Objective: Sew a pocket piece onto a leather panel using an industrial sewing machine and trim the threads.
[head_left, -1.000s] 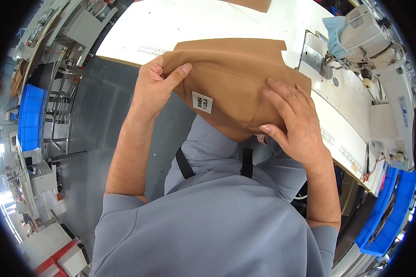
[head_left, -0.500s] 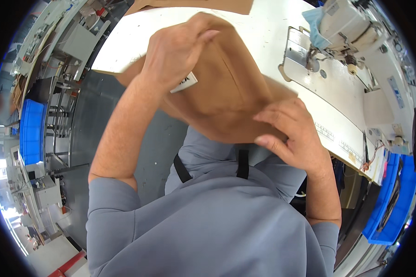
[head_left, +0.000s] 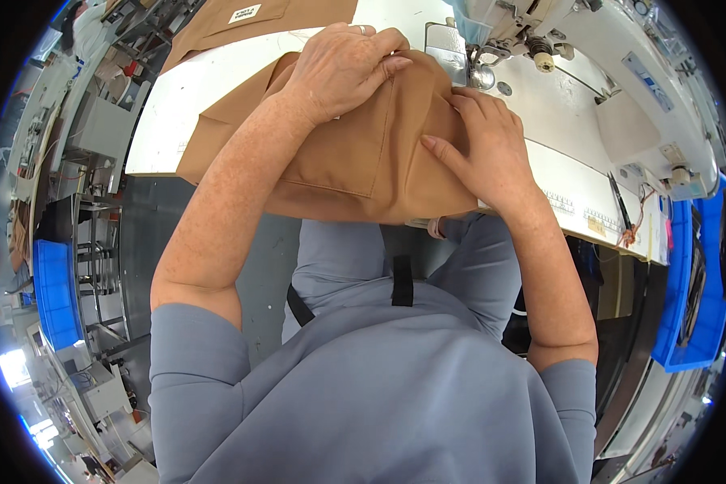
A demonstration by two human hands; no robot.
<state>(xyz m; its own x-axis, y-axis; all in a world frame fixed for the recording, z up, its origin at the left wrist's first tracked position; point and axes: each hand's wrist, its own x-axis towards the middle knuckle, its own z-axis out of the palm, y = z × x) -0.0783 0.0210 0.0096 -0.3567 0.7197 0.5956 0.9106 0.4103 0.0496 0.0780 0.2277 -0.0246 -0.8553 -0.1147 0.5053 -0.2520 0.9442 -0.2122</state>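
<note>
A brown fabric piece [head_left: 343,165] with a stitched seam lies bunched over the front edge of the white table [head_left: 160,149]. My left hand [head_left: 339,68] grips its upper part, thumb against curled fingers. My right hand [head_left: 488,145] holds the right side, fingers bent over the edge and thumb on top. Just beyond the fabric are the sewing machine [head_left: 637,89] and its metal needle plate [head_left: 445,64].
Another brown piece with a white label [head_left: 286,14] lies at the back left of the table. A dark tool [head_left: 619,198] rests near the right edge. Blue bins [head_left: 55,294] stand by the left workstations, with more [head_left: 673,347] at lower right.
The fabric has moved up toward the machine and is more bunched, its label no longer showing plainly. My left hand moved up and right; my right hand moved upward.
</note>
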